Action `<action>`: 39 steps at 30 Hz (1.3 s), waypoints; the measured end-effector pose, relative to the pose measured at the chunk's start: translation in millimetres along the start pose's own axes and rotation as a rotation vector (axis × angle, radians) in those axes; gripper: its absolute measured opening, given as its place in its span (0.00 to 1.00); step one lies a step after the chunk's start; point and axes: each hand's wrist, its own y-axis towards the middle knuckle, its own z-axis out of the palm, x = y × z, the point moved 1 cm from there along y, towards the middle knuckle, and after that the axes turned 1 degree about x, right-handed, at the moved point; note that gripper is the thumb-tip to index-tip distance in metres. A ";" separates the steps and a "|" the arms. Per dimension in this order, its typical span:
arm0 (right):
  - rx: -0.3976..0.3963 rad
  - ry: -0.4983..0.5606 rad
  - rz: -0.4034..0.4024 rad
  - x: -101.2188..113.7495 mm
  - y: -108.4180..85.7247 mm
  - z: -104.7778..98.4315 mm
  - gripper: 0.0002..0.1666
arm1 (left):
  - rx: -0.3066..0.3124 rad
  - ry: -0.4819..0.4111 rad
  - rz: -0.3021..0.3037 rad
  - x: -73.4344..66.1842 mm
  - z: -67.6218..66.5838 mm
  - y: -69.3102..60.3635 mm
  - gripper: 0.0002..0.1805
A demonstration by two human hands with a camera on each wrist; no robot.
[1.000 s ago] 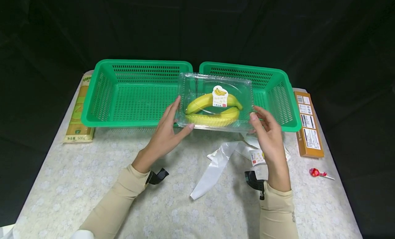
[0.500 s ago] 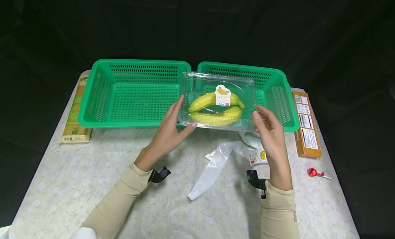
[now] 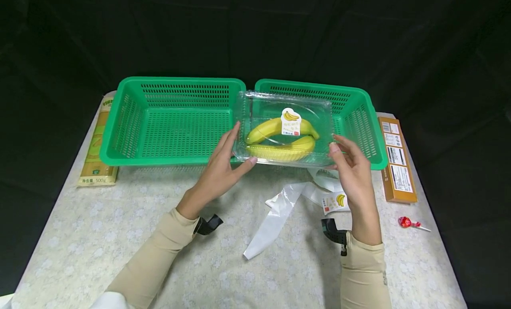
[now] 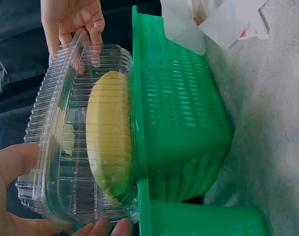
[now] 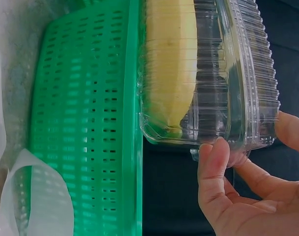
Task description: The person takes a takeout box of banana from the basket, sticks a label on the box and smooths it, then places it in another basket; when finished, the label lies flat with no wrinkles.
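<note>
A clear plastic clamshell box (image 3: 275, 106) with two bananas (image 3: 281, 154) inside spans the space between both hands. On its lid is a white banana sticker (image 3: 290, 122). My left hand (image 3: 217, 174) grips the box's left end, thumb at the near edge; in the left wrist view its fingertips (image 4: 102, 228) reach low on the box. My right hand (image 3: 353, 174) holds the right end, with the thumb in front and fingers (image 5: 213, 164) bent against the corner. The box is at rim height over the right green basket (image 3: 365, 123); whether it touches the rim I cannot tell.
A second green basket (image 3: 187, 131) stands to the left. A noodle-like 500 g packet (image 3: 97, 145) lies beside it. An orange box (image 3: 398, 162), a red lollipop (image 3: 405, 222), a white paper strip (image 3: 275, 220) and a loose banana sticker (image 3: 334, 201) lie on the table (image 3: 223, 273).
Both hands and the box have shifted slightly to the right and a little away from me. The grip is unchanged, and the camera view has drifted a little.
</note>
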 end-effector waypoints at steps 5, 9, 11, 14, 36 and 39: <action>-0.028 0.014 0.005 -1.4 1.9 -5.4 0.27 | 0.013 0.001 0.001 -3.3 4.5 5.5 0.49; -0.032 0.003 0.000 -1.3 2.8 -7.7 0.27 | 0.008 -0.003 0.007 -4.4 7.1 8.2 0.49; -0.031 0.000 -0.003 -1.8 3.2 -8.7 0.28 | 0.004 -0.010 0.010 -4.3 8.6 9.2 0.49; -0.030 -0.006 0.001 -3.3 2.6 -10.3 0.28 | 0.006 -0.016 0.007 -3.8 11.0 9.7 0.49; -0.015 0.025 0.051 -17.2 31.4 -31.9 0.33 | 0.083 0.047 -0.018 -8.9 27.1 42.6 0.46; -0.004 0.000 0.069 -23.7 34.4 -31.8 0.33 | 0.101 0.107 -0.031 -7.8 30.9 44.6 0.46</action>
